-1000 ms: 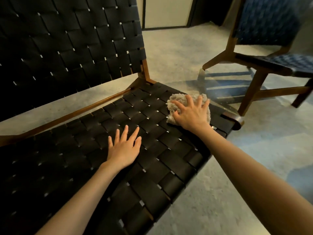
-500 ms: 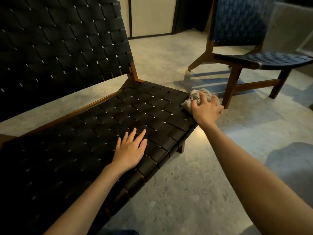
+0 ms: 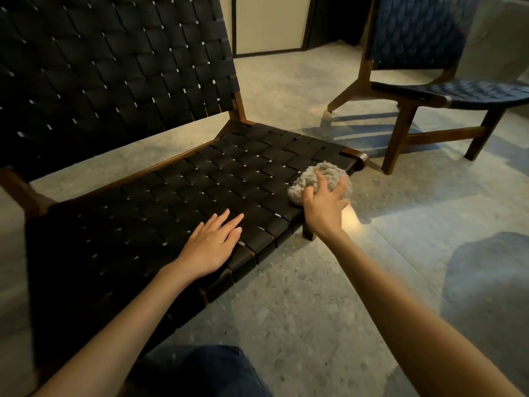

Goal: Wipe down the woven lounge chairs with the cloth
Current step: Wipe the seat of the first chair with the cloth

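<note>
Where the speckled grey floor spreads out, two woven chairs stand. One is the big black chair on the near left, with wide black straps and a brown wood frame. The other is the blue chair on the far right, well apart from it. Behind them is one pale panel; it may be a door, but the light is dim. One knee in dark trousers shows at the near edge. Two bare hands reach out. The left hand lies flat on the black seat near its front edge, fingers straight, holding nothing. The right hand curls its fingers round the one cloth, a grey fluffy bundle pressed on the seat's right front edge.
</note>
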